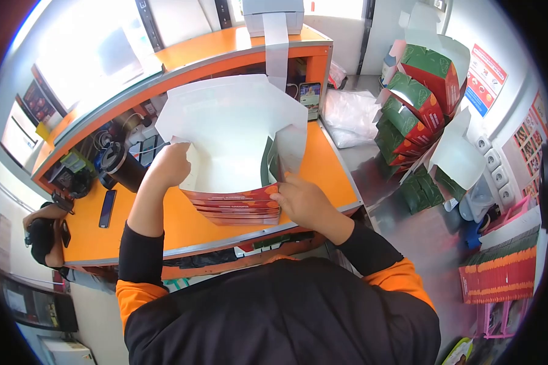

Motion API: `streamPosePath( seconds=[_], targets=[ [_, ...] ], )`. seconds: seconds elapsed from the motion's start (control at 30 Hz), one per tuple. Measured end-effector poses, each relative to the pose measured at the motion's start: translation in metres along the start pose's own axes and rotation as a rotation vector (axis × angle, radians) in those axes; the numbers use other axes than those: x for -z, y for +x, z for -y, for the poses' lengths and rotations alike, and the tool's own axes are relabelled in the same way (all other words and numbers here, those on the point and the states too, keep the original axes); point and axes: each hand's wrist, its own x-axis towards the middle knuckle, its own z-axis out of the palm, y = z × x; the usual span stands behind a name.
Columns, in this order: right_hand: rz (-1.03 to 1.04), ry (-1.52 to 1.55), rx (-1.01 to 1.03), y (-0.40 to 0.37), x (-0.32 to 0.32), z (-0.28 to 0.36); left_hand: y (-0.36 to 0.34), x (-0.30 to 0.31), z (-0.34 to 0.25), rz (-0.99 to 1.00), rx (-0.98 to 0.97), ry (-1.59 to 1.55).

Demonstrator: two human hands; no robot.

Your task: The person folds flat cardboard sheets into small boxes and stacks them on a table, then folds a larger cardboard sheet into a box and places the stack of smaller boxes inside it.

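Note:
In front of me, at the counter's front edge, is an opened-out cardboard box (pixel 225 161) with a white inside and a tall white lid flap standing up at the back. Several red printed front edges (pixel 237 207) lie one below another under it, like nested boxes. My left hand (pixel 172 164) is closed on the box's left side wall, its fingertips partly hidden. On the other side my right hand (pixel 299 199) pinches the front right corner, beside a folded green side flap (pixel 270 161).
An orange counter (pixel 323 164) carries a phone (pixel 108 208), a black tumbler (pixel 123 167) and a propped phone (pixel 309 100). Stacked green-and-red boxes (pixel 420 103) and plastic bags (pixel 350 115) stand on a metal surface at right. Flat cartons (pixel 499 277) fill a pink rack. Another person (pixel 45 234) is at left.

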Motion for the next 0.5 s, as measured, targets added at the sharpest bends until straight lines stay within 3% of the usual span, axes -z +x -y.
streamPosePath(
  seconds=[0.13, 0.33, 0.43, 0.5],
  targets=[
    [0.028, -0.037, -0.023, 0.000, 0.004, 0.006, 0.002, -0.004, 0.004, -0.058, -0.111, 0.074],
    [-0.121, 0.035, 0.003, -0.007, -0.006, 0.008, 0.012, -0.001, 0.005, 0.113, -0.062, 0.226],
    [-0.161, 0.028, 0.121, -0.005, -0.009, 0.005, 0.014, -0.002, -0.004, 0.159, -0.016, 0.381],
    [-0.010, -0.043, 0.170, -0.002, -0.008, 0.007, -0.001, -0.004, -0.034, -0.327, -0.103, 0.467]
  ],
)
